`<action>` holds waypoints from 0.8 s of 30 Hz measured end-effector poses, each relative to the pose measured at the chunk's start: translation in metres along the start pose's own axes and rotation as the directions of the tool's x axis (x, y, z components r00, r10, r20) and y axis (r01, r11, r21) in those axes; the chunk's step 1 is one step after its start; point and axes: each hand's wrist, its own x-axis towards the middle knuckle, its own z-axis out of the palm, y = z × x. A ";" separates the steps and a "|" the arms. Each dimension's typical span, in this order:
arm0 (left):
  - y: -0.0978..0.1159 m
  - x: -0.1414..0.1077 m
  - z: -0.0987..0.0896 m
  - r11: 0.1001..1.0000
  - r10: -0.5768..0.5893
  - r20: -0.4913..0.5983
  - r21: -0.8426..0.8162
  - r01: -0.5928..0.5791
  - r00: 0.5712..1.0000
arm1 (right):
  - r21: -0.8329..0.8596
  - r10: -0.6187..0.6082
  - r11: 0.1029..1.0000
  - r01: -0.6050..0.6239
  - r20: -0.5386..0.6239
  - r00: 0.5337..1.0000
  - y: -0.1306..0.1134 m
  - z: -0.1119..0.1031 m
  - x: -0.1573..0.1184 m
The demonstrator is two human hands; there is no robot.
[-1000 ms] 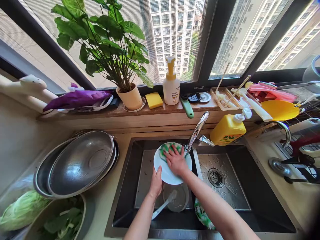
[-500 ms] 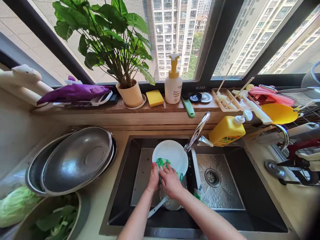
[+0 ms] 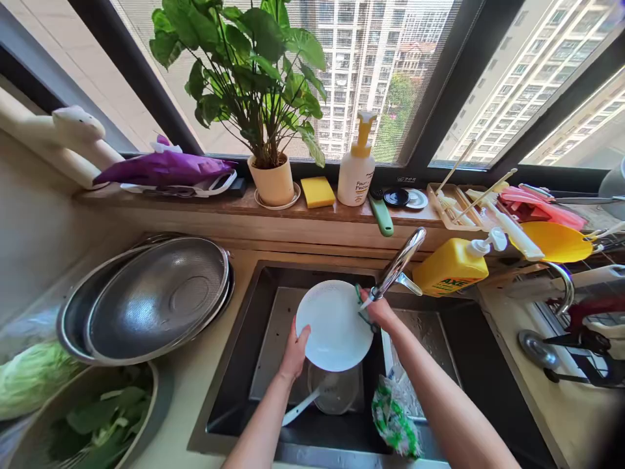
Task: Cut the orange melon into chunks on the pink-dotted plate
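A white plate [image 3: 334, 326] is tilted above the left sink basin. My left hand [image 3: 294, 352] grips its lower left rim, thumb on the upper face and the other fingers mostly hidden behind. Close to the right rim, my right hand [image 3: 378, 311] is closed on a green cloth [image 3: 360, 294], of which only bits show; the faucet [image 3: 401, 264] partly covers the fingers. Below the plate, a clear bowl [image 3: 336, 394] sits in the basin with a white spoon [image 3: 300, 409] resting across its left side.
A crumpled green-and-white cloth [image 3: 395, 417] lies at the sink's front by the divider. Yellow detergent [image 3: 449, 267] stands behind the right basin. Stacked metal strainers [image 3: 156, 299] and a pot of greens [image 3: 151, 404] are on the left. The sill holds a potted plant [image 3: 273, 185] and a pump bottle [image 3: 355, 179].
My right hand has moved from the plate's middle to its right edge by the faucet, taking the green cloth along. The plate's face is now uncovered. The view has shifted slightly.
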 end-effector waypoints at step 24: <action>0.006 0.002 0.072 0.637 0.002 0.470 0.680 -0.363 0.883 | 0.325 0.221 0.919 -0.224 0.048 0.974 0.002 -0.020 -0.038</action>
